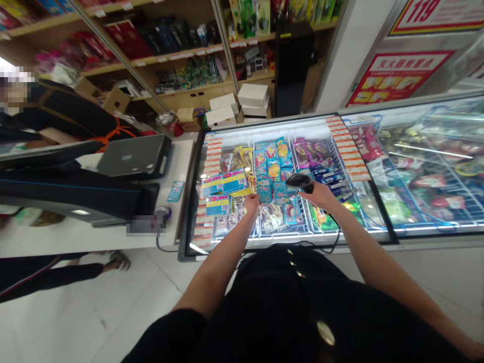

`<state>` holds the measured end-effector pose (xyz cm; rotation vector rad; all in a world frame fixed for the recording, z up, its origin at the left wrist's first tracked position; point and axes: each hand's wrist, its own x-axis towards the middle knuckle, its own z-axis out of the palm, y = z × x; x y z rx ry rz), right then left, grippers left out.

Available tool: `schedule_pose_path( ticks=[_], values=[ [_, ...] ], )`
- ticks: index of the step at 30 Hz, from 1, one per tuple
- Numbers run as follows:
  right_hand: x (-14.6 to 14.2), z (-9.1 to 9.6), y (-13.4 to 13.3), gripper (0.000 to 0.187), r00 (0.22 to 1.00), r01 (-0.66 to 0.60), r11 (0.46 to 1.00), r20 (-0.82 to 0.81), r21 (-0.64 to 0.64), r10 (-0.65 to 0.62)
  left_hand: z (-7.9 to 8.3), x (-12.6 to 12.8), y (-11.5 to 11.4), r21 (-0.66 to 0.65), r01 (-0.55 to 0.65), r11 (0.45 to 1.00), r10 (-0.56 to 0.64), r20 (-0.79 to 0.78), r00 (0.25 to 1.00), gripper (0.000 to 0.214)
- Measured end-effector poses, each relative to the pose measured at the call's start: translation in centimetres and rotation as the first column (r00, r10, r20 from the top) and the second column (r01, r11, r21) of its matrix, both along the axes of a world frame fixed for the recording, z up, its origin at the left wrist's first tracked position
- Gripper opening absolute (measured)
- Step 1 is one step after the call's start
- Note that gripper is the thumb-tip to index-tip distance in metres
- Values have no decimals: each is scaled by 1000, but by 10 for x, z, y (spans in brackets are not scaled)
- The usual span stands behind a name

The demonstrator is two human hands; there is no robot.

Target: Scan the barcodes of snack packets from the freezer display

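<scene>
A black handheld barcode scanner (300,181) is gripped in my right hand (320,195), its head pointing left over the freezer (247,132). Its cable drops below that hand toward my waist. My left hand (252,202) is closed in a pinch, with a small yellow striped packet (252,182) rising from the fingertips. Just left of it, blue-and-yellow packs (217,204) lie on the freezer's glass top. Through the glass show blue ice-cream packets (273,166), purple packets (312,151) and dark blue packets (331,177) in white wire baskets.
To the left is a counter with a monitor (68,194), a grey device (134,155) and a light-blue packet (175,191). A second freezer (427,171) adjoins on the right. White boxes (253,96) and stocked shelves stand behind. Another person's legs (56,275) appear at lower left.
</scene>
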<state>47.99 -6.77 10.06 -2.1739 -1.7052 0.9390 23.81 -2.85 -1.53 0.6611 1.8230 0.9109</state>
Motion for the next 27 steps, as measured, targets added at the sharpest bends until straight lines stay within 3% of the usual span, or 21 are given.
schedule_pose_path(
  ticks=[5,11,18,27],
  values=[
    [2,-1,-3,46,1000,13,1000,16,-1,-13,-3,-2,-2,36,-42,998,47,-149,988,5],
    [14,-4,-5,45,999,26,999,32,27,-26,4,9,-14,196,-68,978,110,-213,971,5],
    [30,-1,-9,42,995,87,996,50,-14,-86,22,48,1,249,112,962,-64,-194,979,4],
    [68,-12,-19,43,982,184,982,56,-44,-181,27,116,30,110,333,936,-323,-101,941,5]
  ],
)
